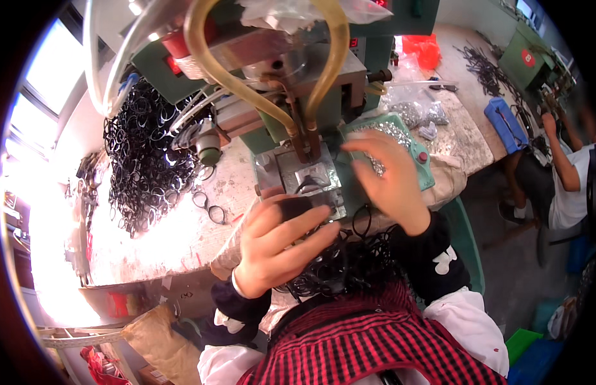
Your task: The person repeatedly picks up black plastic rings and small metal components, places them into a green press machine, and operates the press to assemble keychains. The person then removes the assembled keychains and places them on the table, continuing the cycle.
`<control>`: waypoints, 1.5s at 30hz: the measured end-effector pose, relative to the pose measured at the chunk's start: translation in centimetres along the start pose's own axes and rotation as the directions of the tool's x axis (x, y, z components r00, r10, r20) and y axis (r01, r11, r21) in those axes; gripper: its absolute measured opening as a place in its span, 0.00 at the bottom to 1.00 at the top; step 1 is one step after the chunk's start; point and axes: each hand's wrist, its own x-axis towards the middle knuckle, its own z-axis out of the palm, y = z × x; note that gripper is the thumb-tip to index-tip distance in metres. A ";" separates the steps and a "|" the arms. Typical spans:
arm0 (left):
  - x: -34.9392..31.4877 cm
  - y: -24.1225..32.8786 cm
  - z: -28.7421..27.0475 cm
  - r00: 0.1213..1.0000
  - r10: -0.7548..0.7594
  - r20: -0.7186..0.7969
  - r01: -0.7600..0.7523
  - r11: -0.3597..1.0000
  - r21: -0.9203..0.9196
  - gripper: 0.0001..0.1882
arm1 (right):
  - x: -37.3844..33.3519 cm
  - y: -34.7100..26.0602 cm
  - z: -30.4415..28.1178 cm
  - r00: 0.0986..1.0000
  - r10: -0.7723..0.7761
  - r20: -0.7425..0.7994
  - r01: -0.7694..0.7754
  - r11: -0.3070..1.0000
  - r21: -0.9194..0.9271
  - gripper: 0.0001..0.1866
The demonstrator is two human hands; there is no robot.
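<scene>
At the front of a green bench press, my left hand (pixel 272 250) is curled round a dark piece, mostly hidden by its fingers. The curved end of a black band (pixel 305 185) lies on the metal work plate (pixel 338 202) just beyond those fingertips, below the press's two upright metal prongs (pixel 304 146). My right hand (pixel 394 183) reaches over the near left part of a green tray (pixel 426 173) of small shiny metal pieces (pixel 391 131). Its thumb and fingers are apart, and nothing shows between them.
A large heap of black loops (pixel 144 154) covers the bench at left, with a few loose loops (pixel 208 206) beside it. More black bands (pixel 343 263) lie at my lap. Yellowish hoses (pixel 339 51) hang before the press. A person (pixel 570 173) sits at far right.
</scene>
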 end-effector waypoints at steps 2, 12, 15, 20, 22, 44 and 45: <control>-0.6 0.0 0.9 0.996 -0.062 0.068 0.064 0.997 -0.035 0.21 | -2.4 5.5 -0.3 0.998 0.055 -0.017 -0.056 0.878 -0.475 0.11; -1.2 -0.1 1.5 0.996 -0.082 0.045 0.084 0.995 -0.050 0.22 | 0.2 6.7 2.1 0.993 -0.058 -0.099 0.010 0.903 -0.430 0.05; -1.5 0.4 1.6 0.990 -0.128 0.064 0.132 0.990 -0.055 0.22 | 1.2 8.7 4.7 0.998 -0.056 -0.037 0.024 0.814 -0.580 0.04; -8.3 1.8 -5.6 0.925 -0.362 -0.117 0.380 0.863 0.332 0.22 | -1.1 7.1 1.8 0.998 -0.063 -0.025 0.042 0.861 -0.508 0.05; -11.6 0.5 -8.2 0.783 -0.522 -0.338 0.622 0.671 0.404 0.20 | -4.4 8.3 0.0 0.942 0.179 -0.284 -0.235 0.956 -0.175 0.03; -28.6 -20.4 -12.7 -0.159 -0.978 -0.134 0.873 -0.076 -0.481 0.12 | -7.6 4.8 -5.1 0.899 0.379 -0.217 -0.397 0.917 -0.045 0.07; -32.4 -22.2 -11.9 -0.266 -0.958 -0.107 0.849 -0.180 -0.497 0.07 | -6.9 4.1 -4.7 0.921 0.347 -0.174 -0.357 0.934 -0.026 0.07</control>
